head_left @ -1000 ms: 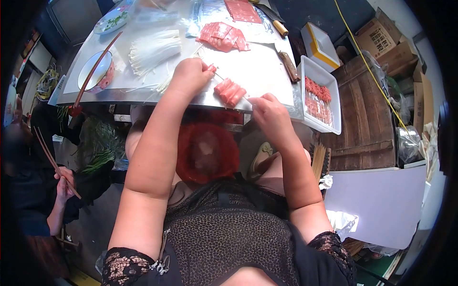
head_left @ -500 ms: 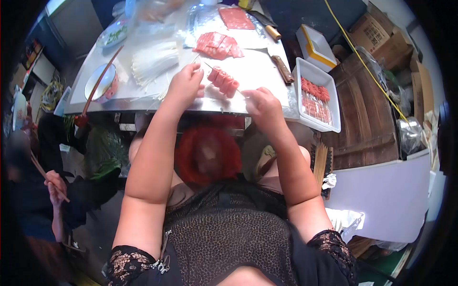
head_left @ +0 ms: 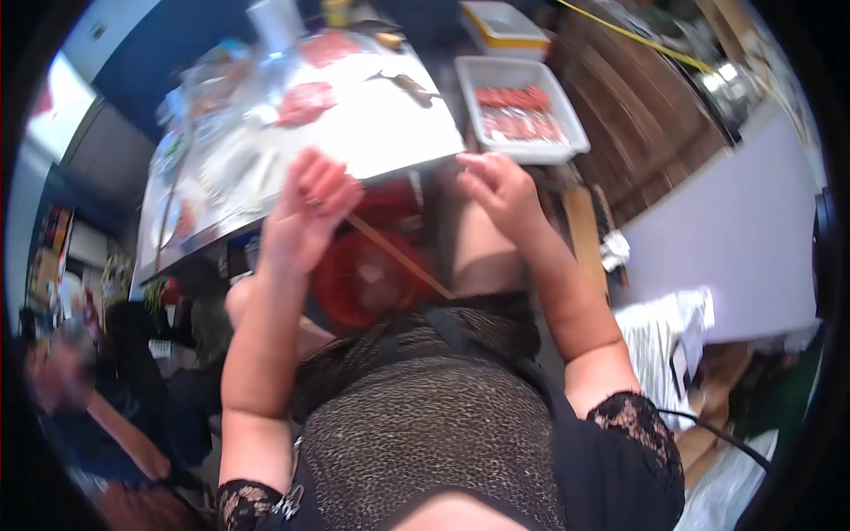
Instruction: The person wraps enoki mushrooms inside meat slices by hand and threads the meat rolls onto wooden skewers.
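Note:
My left hand (head_left: pixel 312 199), smeared by motion, is closed just in front of the table edge. A wooden skewer (head_left: pixel 403 258) slants from it down toward my lap. Pinkish red shows at its fingers, too blurred to tell meat from skin. My right hand (head_left: pixel 500 188), fingers curled together, hovers just below the white tray; what it pinches, if anything, is hidden. Sliced meat (head_left: pixel 306 103) lies on the table beyond my left hand, with a flat slab of meat (head_left: pixel 330 49) behind it. White enoki mushrooms (head_left: pixel 232 164) lie to the left.
A white tray (head_left: pixel 575 133) of meat skewers stands right of the table (head_left: pixel 390 133). Knives (head_left: pixel 412 87) lie near the table's right edge. Below is a red basin (head_left: pixel 332 288). Bare skewers (head_left: pixel 583 232) sit by my right leg. At left, another person's arm (head_left: pixel 128 434) shows.
My view has swung right. The meat-rolled skewer stretched between my hands is no longer clearly visible. My hands are farther apart and nearer me, and a skewer now points down from my left hand.

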Demonstrator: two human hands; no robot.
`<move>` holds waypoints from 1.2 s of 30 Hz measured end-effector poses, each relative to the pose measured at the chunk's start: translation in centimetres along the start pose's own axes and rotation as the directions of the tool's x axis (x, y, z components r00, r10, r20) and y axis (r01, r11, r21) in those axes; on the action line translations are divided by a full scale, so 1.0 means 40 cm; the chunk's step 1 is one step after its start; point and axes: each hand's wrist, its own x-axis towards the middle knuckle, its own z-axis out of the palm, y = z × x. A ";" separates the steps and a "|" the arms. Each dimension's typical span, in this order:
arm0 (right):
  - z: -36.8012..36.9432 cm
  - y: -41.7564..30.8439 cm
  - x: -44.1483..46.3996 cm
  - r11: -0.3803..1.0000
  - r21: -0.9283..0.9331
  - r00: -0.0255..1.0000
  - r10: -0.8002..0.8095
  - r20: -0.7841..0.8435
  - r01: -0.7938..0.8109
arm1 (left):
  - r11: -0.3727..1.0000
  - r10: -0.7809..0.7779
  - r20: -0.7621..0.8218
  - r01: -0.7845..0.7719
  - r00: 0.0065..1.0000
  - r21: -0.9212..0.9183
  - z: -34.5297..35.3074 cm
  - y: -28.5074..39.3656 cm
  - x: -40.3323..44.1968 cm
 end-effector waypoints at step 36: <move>-0.295 0.525 -0.476 0.565 -0.468 0.733 0.490 -0.472 -0.680 | 0.955 0.049 -0.144 -0.004 0.988 0.296 -0.009 -0.087 -0.132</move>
